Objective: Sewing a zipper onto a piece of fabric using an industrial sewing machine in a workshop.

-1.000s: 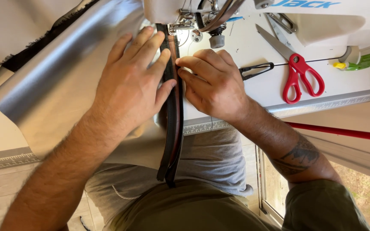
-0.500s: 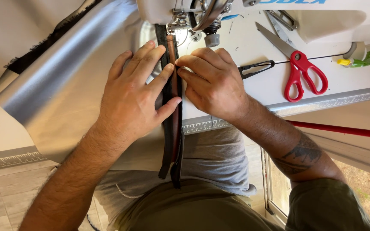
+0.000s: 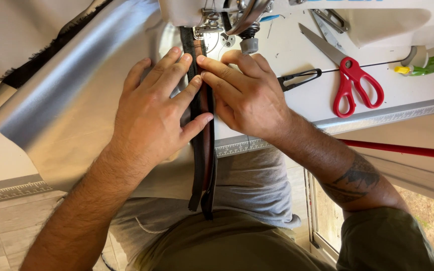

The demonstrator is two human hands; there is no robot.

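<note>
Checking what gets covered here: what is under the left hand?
Under the left hand lies silver-grey fabric, and its fingertips press the dark strip that runs to the sewing machine. The fabric beneath the palm is covered, so any seam or edge there cannot be seen.

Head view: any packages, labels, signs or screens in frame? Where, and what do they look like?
Blue lettering on the white sewing machine body: top edge, right of centre, cropped by the frame.
Printed ruler strip along the white table edge: thin pale band with fine tick marks, right of the right hand.
No packages, signs or screens in view.
</note>
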